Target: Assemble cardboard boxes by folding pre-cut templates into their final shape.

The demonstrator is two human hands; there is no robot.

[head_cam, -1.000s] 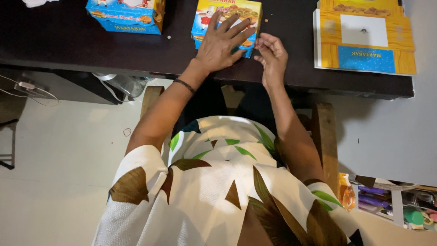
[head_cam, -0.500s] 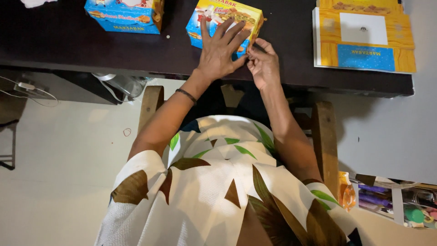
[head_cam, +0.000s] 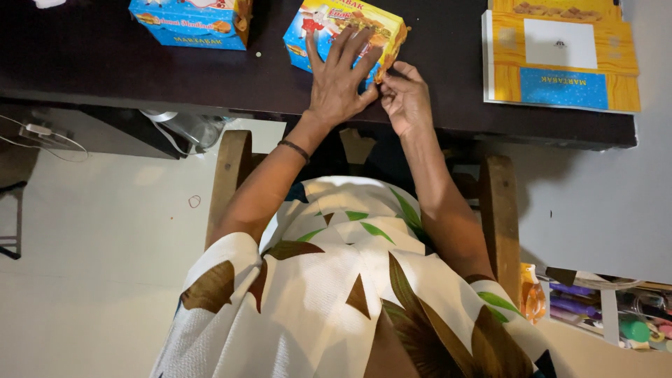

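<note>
A blue and yellow printed cardboard box (head_cam: pixel 329 26) lies on the dark table (head_cam: pixel 105 63) in front of me. My left hand (head_cam: pixel 341 75) presses flat on top of it, fingers spread, with a dark band on the wrist. My right hand (head_cam: pixel 404 94) pinches the flap at the box's near right corner.
A second folded blue box (head_cam: pixel 189 21) sits to the left. A stack of flat yellow and blue unfolded boxes (head_cam: pixel 560 56) lies at the right. I sit on a wooden chair (head_cam: pixel 227 175). A bin of coloured supplies (head_cam: pixel 609 315) stands at the lower right. Cables (head_cam: pixel 42 136) trail at left.
The box has been turned and tilted slightly. My right hand moved in from the box's side to pinch the corner flap. My left hand stays pressed on top.
</note>
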